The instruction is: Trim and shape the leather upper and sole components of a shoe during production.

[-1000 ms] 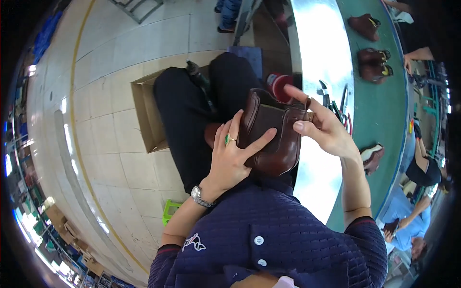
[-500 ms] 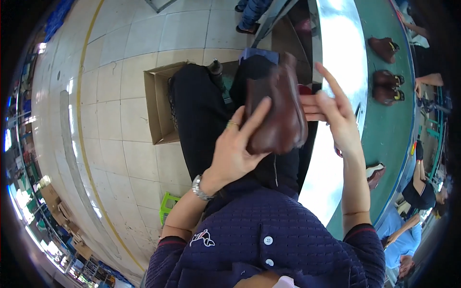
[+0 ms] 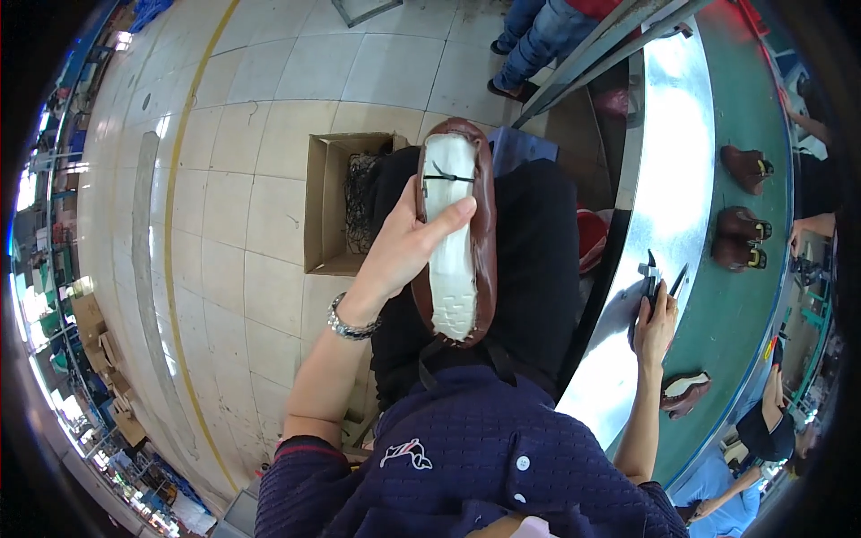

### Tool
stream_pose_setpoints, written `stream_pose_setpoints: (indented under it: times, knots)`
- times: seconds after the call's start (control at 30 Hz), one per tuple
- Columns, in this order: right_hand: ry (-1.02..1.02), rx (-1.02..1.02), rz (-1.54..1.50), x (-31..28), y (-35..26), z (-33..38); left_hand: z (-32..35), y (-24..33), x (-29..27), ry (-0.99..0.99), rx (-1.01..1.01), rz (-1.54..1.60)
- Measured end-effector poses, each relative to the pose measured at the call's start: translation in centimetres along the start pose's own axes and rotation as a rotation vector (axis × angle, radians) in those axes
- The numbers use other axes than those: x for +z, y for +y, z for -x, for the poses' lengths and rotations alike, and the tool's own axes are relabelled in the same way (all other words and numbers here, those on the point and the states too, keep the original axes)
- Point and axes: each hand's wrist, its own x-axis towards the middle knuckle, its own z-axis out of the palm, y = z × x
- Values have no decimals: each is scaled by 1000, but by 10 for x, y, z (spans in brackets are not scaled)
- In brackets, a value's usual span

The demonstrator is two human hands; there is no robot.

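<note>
My left hand (image 3: 408,242) grips a brown leather shoe upper (image 3: 485,215) above my lap, its underside turned up. A white insole (image 3: 451,260) covers that underside, and my thumb presses on it. Across the insole's far part lies a thin black tie (image 3: 448,177) with a loose end sticking up. On the shiny metal ledge at the right, my right hand (image 3: 657,327) has its fingers closed around a black hand tool (image 3: 650,273) with a hooked head; its exact kind is unclear. A second slim dark tool (image 3: 679,280) lies beside it.
Right of the metal ledge (image 3: 668,117), a green belt (image 3: 708,314) carries several brown shoes (image 3: 744,169). An open cardboard box (image 3: 325,202) with dark stringy bits stands left of my legs. A red container (image 3: 592,238) sits under the ledge; people are across the belt and ahead.
The shoe has turned from its upper side to its insole side in my left hand. My right hand has left the shoe and moved onto the black tool on the ledge. The view has shifted.
</note>
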Motion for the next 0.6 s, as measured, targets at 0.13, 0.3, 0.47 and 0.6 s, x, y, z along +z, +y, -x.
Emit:
stream_pose_setpoints:
  times: [0.13,0.3,0.47,0.6]
  knots:
    - [-262,427,-960,-14,-4,-19,-13,-11,-2,32,-19,-3]
    - [-679,433,-1873,-77,-114,-39,-10,1,-20,-46,144,-215]
    - [-1009,222,-1533,-112,-213,-87,-35,26,-47,14,393,-198]
    - [-421,-369,-1064,-95,-271,-113,-58,40,-29,-9,533,-504]
